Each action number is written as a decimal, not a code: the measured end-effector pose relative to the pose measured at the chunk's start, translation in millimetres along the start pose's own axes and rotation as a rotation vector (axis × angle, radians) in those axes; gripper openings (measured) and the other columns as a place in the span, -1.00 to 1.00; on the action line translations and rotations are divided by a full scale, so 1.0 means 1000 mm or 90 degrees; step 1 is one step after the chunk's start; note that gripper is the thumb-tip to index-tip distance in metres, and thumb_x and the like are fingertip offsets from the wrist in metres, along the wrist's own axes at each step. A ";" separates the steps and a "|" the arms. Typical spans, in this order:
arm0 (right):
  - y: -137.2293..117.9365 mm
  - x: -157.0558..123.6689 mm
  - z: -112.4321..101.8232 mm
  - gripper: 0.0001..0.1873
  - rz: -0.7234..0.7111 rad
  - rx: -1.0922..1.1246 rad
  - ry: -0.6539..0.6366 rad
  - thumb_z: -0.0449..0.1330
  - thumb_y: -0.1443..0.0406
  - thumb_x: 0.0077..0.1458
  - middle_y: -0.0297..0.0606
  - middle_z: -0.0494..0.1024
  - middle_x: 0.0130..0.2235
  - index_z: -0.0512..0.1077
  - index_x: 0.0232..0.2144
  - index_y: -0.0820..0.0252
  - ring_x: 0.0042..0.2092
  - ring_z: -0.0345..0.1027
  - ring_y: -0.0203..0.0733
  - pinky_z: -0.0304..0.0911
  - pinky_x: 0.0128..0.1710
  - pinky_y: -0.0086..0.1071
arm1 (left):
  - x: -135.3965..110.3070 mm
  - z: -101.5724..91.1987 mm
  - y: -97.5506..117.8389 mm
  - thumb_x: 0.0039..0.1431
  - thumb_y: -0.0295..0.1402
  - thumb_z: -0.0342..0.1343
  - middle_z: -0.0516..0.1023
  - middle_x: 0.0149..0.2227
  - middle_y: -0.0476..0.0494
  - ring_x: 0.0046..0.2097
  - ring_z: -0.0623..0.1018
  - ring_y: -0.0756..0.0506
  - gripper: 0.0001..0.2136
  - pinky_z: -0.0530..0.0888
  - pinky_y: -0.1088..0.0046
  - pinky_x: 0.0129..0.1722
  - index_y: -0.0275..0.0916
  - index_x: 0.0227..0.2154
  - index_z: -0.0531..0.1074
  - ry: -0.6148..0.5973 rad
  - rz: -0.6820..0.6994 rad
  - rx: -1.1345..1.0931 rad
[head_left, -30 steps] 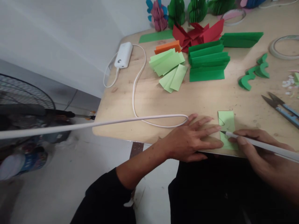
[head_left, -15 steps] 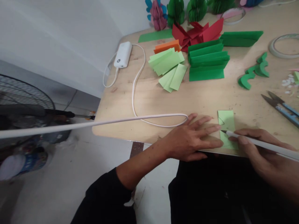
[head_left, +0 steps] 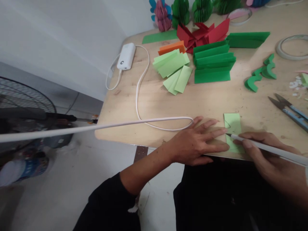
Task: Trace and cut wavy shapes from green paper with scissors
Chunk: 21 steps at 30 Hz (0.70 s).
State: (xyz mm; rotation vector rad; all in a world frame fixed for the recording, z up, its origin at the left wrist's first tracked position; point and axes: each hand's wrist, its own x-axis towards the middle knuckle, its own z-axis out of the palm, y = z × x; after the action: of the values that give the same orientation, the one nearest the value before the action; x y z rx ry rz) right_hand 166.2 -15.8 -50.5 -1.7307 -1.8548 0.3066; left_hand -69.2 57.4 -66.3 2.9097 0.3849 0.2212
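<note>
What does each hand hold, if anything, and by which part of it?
The right hand holds the white pencil near its dark tip; the left hand grips nothing, lying spread by the light green slip.

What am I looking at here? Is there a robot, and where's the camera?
No robot: just a person's two bare hands. The camera is worn on the head, looking forward and down. The left hand lies spread on the table, fingertips at the edge of a light green slip. The right hand holds a white pen, its dark tip at that slip. Farther back lie folded red papers and dark green papers. Toward the picture's right are blue-handled snips. A white cable loops near the left hand.
</note>
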 end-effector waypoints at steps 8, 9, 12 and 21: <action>0.004 -0.003 -0.002 -0.80 0.008 -0.002 0.002 0.11 0.09 0.18 -0.39 0.62 -0.40 0.49 -0.31 -0.03 -0.39 0.49 -0.15 0.27 -0.44 -0.29 | 0.000 0.001 0.000 0.30 -0.12 -0.03 0.17 0.36 -0.18 0.37 0.09 -0.38 -0.57 0.07 -0.17 0.25 -0.01 0.20 0.34 0.000 0.002 0.001; 0.002 -0.002 -0.002 -0.79 0.009 -0.001 0.002 0.11 0.09 0.18 -0.38 0.62 -0.39 0.49 -0.32 -0.02 -0.38 0.49 -0.14 0.26 -0.44 -0.29 | 0.000 0.001 0.000 0.30 -0.12 -0.03 0.17 0.36 -0.18 0.37 0.08 -0.38 -0.57 0.06 -0.17 0.25 -0.01 0.20 0.34 0.000 0.001 0.000; -0.001 -0.001 0.000 -0.79 0.005 -0.003 0.007 0.11 0.09 0.18 -0.38 0.62 -0.41 0.49 -0.32 -0.02 -0.40 0.49 -0.14 0.25 -0.46 -0.29 | 0.000 0.001 0.000 0.29 -0.12 -0.01 0.16 0.37 -0.18 0.38 0.07 -0.38 -0.56 0.05 -0.17 0.25 -0.01 0.20 0.34 0.001 -0.001 -0.004; -0.001 0.001 0.000 -0.78 -0.023 -0.043 0.009 0.08 0.08 0.18 -0.35 0.63 -0.40 0.49 -0.32 -0.05 -0.39 0.50 -0.09 0.24 -0.47 -0.25 | 0.000 0.001 0.000 0.30 -0.13 -0.01 0.17 0.36 -0.19 0.38 0.08 -0.38 -0.57 0.06 -0.17 0.25 -0.01 0.20 0.34 0.000 0.000 -0.007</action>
State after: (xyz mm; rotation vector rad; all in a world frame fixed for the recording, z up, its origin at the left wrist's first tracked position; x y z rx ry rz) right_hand 165.5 -14.9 -50.2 -1.7371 -1.9040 0.2183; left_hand -69.3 57.3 -67.2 2.8986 0.3824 0.2232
